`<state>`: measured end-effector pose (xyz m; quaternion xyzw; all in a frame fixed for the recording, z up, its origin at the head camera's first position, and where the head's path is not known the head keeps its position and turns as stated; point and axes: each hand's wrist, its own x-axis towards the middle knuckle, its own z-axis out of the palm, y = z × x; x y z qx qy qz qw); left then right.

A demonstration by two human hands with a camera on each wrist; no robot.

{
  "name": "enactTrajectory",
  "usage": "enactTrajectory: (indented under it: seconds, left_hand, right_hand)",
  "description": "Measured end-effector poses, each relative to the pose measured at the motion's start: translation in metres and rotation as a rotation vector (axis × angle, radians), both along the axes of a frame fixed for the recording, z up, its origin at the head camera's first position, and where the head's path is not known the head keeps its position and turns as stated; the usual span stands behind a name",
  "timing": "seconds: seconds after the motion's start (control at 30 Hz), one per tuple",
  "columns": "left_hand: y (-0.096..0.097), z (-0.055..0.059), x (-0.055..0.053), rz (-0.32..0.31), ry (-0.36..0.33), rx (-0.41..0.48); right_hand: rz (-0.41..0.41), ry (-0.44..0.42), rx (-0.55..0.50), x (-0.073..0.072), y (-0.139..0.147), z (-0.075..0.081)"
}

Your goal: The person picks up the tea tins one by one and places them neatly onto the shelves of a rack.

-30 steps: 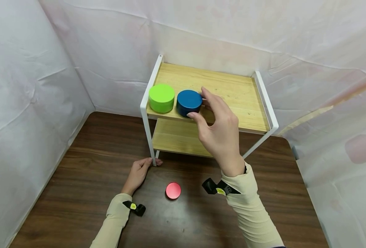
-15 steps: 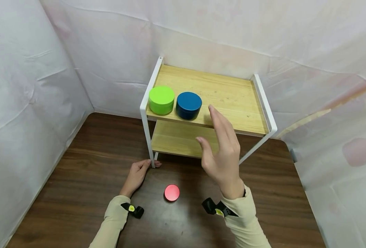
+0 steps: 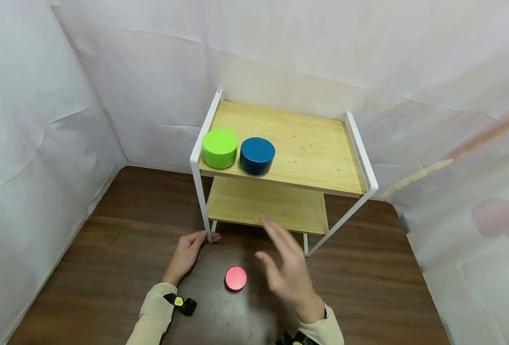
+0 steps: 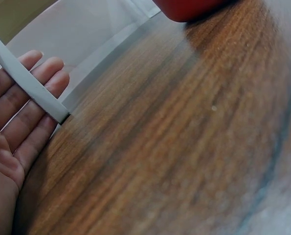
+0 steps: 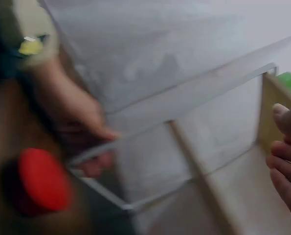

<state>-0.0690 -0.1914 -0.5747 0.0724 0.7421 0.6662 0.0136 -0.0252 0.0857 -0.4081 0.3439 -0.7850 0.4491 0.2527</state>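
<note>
My left hand (image 3: 184,255) holds the white front left leg (image 4: 35,88) of a two-tier shelf between thumb and fingers, low by the table. In the left wrist view, the fingers (image 4: 23,110) lie extended behind that leg. My right hand (image 3: 286,270) hangs in front of the lower board, holding nothing, thumb and fingers spread apart. Left of it on the table sits a small round red tin (image 3: 235,278), also in the right wrist view as a blurred red tin (image 5: 43,180). On the upper board, a green round tin (image 3: 220,148) and a dark blue round tin (image 3: 257,156) stand side by side.
The shelf's upper board (image 3: 310,153) is pale wood between white metal side frames. A lower board (image 3: 267,201) lies beneath it. All stands on a dark wood table (image 3: 120,254), with pale hanging sheets (image 3: 297,52) behind and at both sides.
My right hand has let go of the blue tin, drawn back, and come down toward the table. The blue tin stays beside the green one. My left hand keeps its place at the leg.
</note>
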Motion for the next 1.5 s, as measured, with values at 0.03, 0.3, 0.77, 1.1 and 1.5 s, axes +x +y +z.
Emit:
enactTrajectory:
  seconds: [0.03,0.3,0.77,1.1,1.5]
  left_hand:
    - [0.0,-0.001,0.002,0.003,-0.003,0.004]
    - [0.002,0.0,0.0,0.003,0.01,0.001]
    - [0.001,-0.001,0.001,0.009,0.007,0.006]
    - [0.001,-0.004,0.001,-0.003,0.02,-0.004]
    - [0.002,-0.001,0.001,0.016,0.013,0.004]
  right_hand:
    - [0.015,-0.047,0.015,0.004,0.0,-0.01]
    - [0.054,-0.447,0.142,0.028,0.0,-0.075]
    - [0.108,-0.726,0.215,0.046,-0.003,-0.122]
    - [0.04,-0.774,0.165,0.046,-0.002,-0.138]
    - [0.022,-0.728,0.153,0.044,-0.002,-0.144]
